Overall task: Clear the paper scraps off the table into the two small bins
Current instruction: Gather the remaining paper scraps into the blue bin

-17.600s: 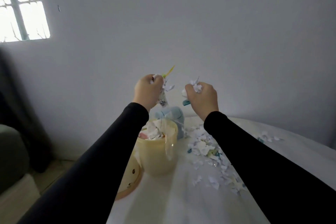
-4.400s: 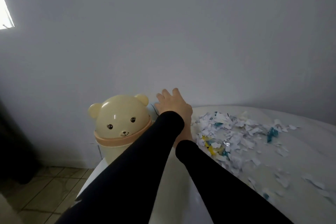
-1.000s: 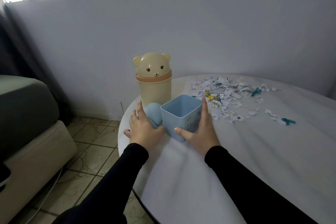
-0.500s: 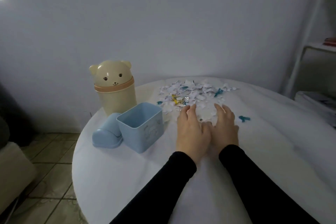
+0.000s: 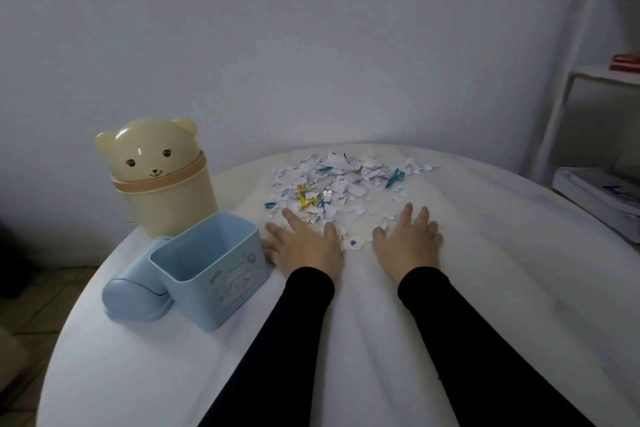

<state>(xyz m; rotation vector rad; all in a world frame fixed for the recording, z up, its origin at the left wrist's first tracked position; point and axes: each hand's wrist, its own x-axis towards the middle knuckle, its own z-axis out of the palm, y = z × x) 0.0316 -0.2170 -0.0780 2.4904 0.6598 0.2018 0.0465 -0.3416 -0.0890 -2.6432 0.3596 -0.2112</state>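
A heap of white, teal and yellow paper scraps point(image 5: 341, 180) lies at the far side of the round white table point(image 5: 485, 322). My left hand point(image 5: 304, 246) lies flat on the table at the heap's near left edge, fingers spread over a few scraps. My right hand point(image 5: 410, 243) lies flat at the near right edge, fingers straight. A few scraps point(image 5: 353, 243) sit between the two hands. The open blue bin point(image 5: 211, 267) stands left of my left hand, with its lid point(image 5: 136, 291) lying beside it. The cream bear bin point(image 5: 159, 177) stands behind, lid on.
A white shelf unit point(image 5: 588, 80) stands at the right with a red object point(image 5: 625, 62) on top and stacked papers point(image 5: 595, 198) lower down. A wall rises close behind the table. Tiled floor point(image 5: 34, 298) shows past the table's left edge.
Half a second ago my hands lay side by side, touching; now they have spread apart to either side of the heap's near edge. Before that they set down the blue bin.
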